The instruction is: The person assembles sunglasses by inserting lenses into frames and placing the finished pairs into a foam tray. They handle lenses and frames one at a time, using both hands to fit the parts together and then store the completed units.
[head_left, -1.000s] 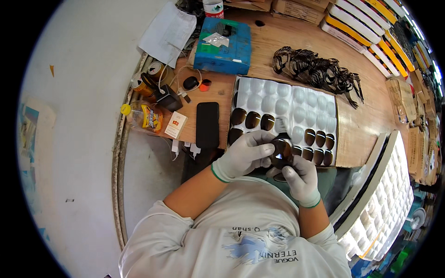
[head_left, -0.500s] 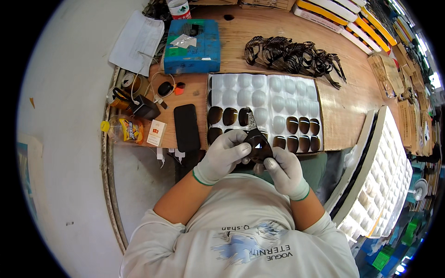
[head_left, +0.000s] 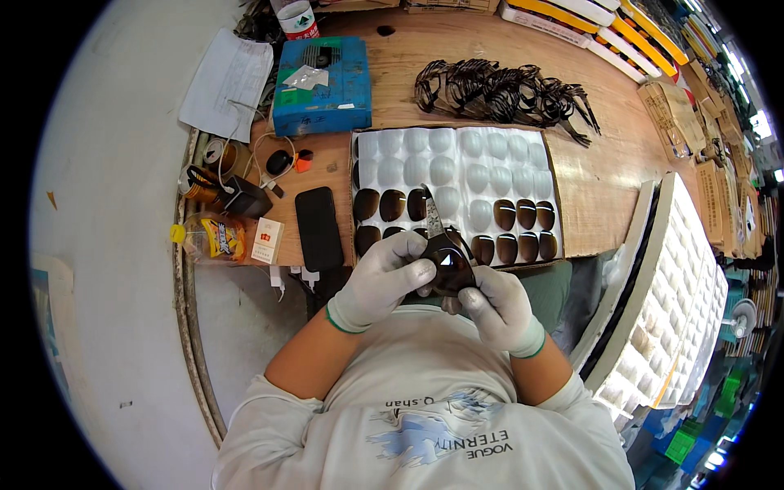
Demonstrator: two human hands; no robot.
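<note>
A pair of sunglasses with a brown-tinted lens is held in front of my body, over the near edge of a white lens tray. My left hand, in a white glove with a green cuff edge, pinches it from the left side. From the right, my gloved right hand grips its lower part with thumb and fingers. A speckled temple arm points up and away over the tray. Brown lenses fill part of the tray's two nearest rows; my hands hide some pockets.
Beyond the tray lies a heap of dark eyeglass frames. At left are a black phone, a cigarette pack, a plastic bottle and a blue box. White moulded trays lean at right.
The view has shifted a little, so the table things sit slightly further left. The sunglasses have tilted slightly and show more of the lens; both hands keep their grip.
</note>
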